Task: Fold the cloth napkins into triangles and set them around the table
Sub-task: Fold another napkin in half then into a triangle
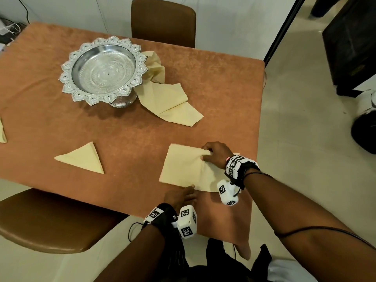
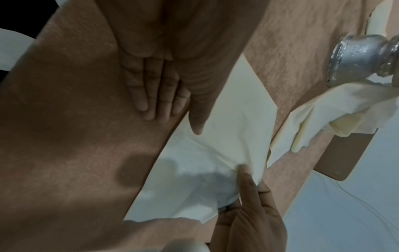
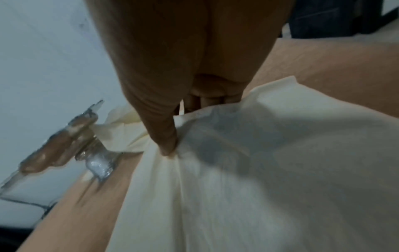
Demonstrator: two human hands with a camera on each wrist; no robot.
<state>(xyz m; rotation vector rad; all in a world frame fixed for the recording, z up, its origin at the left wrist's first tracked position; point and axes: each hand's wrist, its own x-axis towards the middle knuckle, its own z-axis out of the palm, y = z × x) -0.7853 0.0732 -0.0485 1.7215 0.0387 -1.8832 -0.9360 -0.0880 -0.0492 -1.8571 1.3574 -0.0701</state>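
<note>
From the head view, an unfolded cream napkin lies near the tabletop's near right corner; the right hand pinches a bunched fold at its far right part, while the left hand lies flat at its near edge. A folded triangle napkin sits toward the near edge, a crumpled napkin beside the silver pedestal tray. The left wrist view shows straight fingers on the tablecloth, thumb on the napkin. The right wrist view shows the thumb clamped into gathered cloth.
</note>
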